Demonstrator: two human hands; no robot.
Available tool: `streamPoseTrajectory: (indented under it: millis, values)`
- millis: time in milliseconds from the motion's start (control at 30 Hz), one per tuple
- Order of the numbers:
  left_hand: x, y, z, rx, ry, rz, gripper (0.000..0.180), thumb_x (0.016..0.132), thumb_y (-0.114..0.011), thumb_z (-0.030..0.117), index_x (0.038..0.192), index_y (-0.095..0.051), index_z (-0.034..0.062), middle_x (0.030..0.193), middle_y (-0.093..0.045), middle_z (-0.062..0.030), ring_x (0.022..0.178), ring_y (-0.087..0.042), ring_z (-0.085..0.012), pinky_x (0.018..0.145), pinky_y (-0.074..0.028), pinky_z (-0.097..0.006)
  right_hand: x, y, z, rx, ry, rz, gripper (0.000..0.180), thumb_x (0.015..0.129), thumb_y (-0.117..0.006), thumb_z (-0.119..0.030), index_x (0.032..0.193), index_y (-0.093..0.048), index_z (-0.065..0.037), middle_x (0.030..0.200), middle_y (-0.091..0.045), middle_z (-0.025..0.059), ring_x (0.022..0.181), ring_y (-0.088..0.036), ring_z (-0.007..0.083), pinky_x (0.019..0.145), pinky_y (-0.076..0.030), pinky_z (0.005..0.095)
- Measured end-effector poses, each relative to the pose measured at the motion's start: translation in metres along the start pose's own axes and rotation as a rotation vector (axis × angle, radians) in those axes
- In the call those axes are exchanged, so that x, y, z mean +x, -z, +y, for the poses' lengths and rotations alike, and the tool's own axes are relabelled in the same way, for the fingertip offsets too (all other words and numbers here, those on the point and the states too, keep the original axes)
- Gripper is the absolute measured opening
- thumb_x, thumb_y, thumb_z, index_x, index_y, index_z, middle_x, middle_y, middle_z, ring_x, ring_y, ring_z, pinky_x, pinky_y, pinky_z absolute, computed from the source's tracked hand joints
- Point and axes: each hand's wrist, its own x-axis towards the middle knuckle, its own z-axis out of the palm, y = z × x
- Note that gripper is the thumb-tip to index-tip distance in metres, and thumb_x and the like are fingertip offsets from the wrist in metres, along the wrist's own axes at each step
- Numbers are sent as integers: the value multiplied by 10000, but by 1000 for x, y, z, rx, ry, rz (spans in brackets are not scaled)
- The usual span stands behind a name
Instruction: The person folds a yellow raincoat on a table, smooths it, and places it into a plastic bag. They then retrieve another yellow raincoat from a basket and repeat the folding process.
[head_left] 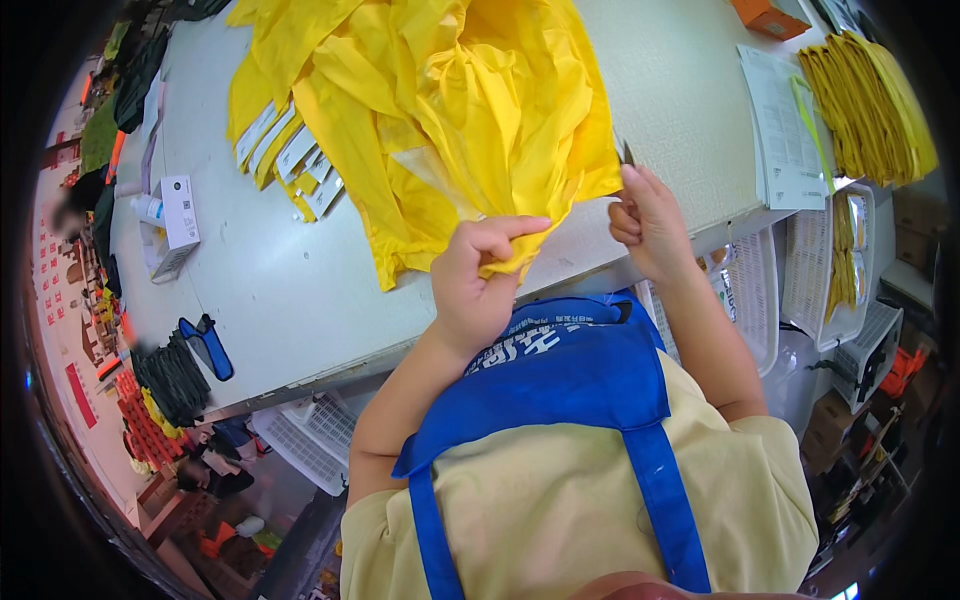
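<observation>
A bright yellow garment (pixel 470 110) of thin, crumpled fabric spreads over the table, and its near edge hangs toward me. My left hand (pixel 475 270) is closed on that edge, with a fold of cloth pinched at the fingers. Beside the garment's right corner, my right hand (pixel 650 215) is closed around a small tool with a dark pointed blade (pixel 627 153). It looks like thread snips, but the fist hides most of it. The blade tip is close to the cloth; whether it touches cannot be made out.
White labels (pixel 295 150) on yellow pieces lie left of the garment on the table (pixel 300 330). A white box (pixel 178 228) stands farther left, near a blue-and-black pouch (pixel 206 347). Folded yellow garments (pixel 865 105) and printed sheets (pixel 785 130) are at right; white baskets (pixel 752 290) sit below.
</observation>
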Motion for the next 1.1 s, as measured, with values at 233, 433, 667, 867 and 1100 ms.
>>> streamPoseTrajectory:
  millis: [233, 433, 667, 867, 1100]
  values:
    - [-9, 0, 1, -732, 518, 242, 175, 862, -567, -38, 928, -446, 71, 1045, -639, -125, 946, -597, -171, 860, -467, -307, 9, -24, -13, -32, 99, -12, 152, 876, -564, -102, 956, -441, -61, 742, -508, -11, 474, -348, 26, 408, -252, 190]
    - [-7, 5, 6, -10, 113, -465, 257, 818, -681, 134, 1031, -542, 98, 1189, -579, -109, 1097, -554, -269, 948, -424, -384, 13, -11, -1, -449, 18, 33, 311, 799, -635, -128, 1066, -485, -73, 760, -561, -21, 512, -389, 28, 430, -274, 181]
    - [-56, 120, -147, 1118, 675, 542, 825, 753, -746, 231, 1364, -262, -41, 1319, -424, -250, 1253, -397, -375, 1029, -342, -438, 48, 121, -34, -888, 129, 269, 384, 812, -587, -69, 1186, -502, -45, 820, -586, -35, 525, -420, 20, 416, -280, 173]
    - [-72, 144, -147, -48, 1121, 315, 439, 816, -659, 97, 1198, -517, -65, 1121, -619, -172, 1002, -609, -241, 873, -479, -316, 72, 128, -23, -1464, 869, 461, 312, 833, -674, -158, 1086, -563, -15, 866, -604, 49, 616, -484, 81, 549, -413, 228]
    - [-65, 136, -66, -581, 924, 347, 279, 887, -518, 30, 1146, -589, -44, 1044, -651, -107, 928, -632, -180, 847, -489, -285, 4, -80, 86, -1207, 908, -588, 389, 740, -755, -138, 1078, -580, -61, 1083, -583, 102, 866, -597, 242, 669, -498, 284]
